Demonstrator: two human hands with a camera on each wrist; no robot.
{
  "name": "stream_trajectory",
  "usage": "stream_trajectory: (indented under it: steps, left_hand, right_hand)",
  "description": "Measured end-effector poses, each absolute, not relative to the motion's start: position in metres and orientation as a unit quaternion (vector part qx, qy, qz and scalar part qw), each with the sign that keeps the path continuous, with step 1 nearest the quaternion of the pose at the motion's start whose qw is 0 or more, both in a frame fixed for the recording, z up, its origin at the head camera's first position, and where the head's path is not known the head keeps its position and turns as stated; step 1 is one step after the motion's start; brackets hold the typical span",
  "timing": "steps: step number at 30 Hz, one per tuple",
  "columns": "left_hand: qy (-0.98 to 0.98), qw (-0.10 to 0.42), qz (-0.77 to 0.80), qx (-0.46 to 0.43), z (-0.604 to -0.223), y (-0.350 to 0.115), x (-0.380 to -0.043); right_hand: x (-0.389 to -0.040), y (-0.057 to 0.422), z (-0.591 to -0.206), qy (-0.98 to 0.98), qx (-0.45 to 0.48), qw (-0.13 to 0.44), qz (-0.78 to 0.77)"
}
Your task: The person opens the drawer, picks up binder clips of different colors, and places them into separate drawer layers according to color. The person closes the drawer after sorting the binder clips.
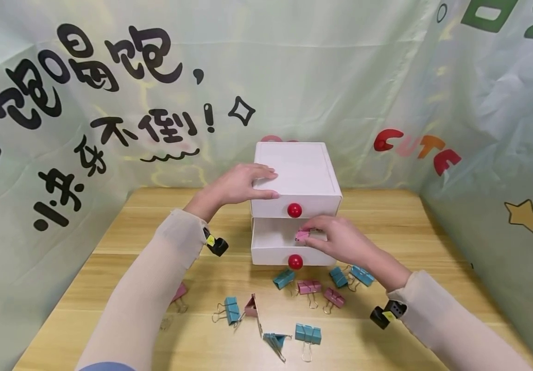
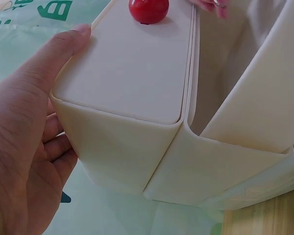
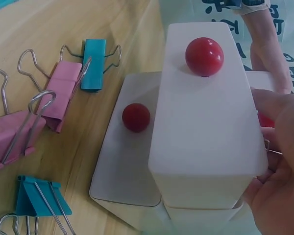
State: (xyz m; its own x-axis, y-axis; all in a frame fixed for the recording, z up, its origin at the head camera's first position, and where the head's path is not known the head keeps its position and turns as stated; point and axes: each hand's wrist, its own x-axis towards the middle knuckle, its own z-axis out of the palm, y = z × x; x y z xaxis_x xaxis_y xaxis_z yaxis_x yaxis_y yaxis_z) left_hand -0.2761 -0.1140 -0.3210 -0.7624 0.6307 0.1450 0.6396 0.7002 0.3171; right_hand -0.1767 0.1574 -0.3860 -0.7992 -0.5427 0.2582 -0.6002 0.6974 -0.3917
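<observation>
White drawer box at the far part of a wooden table. Upper drawer closed; open drawer drawn out beneath it, a round red knob on each front.

Left hand laid over the box's top left edge, fingers extended on the top, thumb along the front edge, nothing lifted.

Right hand over the open drawer, thumb and fingers closed in a pinch on a pink binder clip. The fingers cover much of it; whether it touches the drawer I can't tell from here.

More clips scattered in front of the box: teal clip nearest me, others in pink and teal, one pink partly behind the left sleeve.
</observation>
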Motion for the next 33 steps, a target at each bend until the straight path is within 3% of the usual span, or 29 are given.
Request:
stream_trajectory:
  steps: [10,24,33]
  left_hand:
    - [-0.922,0.015,-0.174,-0.345,-0.32,-0.114,-0.275]
    - [-0.922,0.018,-0.176,-0.343,-0.321,-0.114,-0.276]
    - [-0.922,0.015,-0.18,-0.343,-0.324,-0.113,-0.277]
  right_hand:
    - [-0.184,0.157,-0.388,-0.923,0.323,0.039,0.205]
    - [-0.175,0.164,-0.393,-0.915,0.337,0.116,0.192]
    - [-0.156,0.172,-0.392,-0.919,0.322,0.12,0.192]
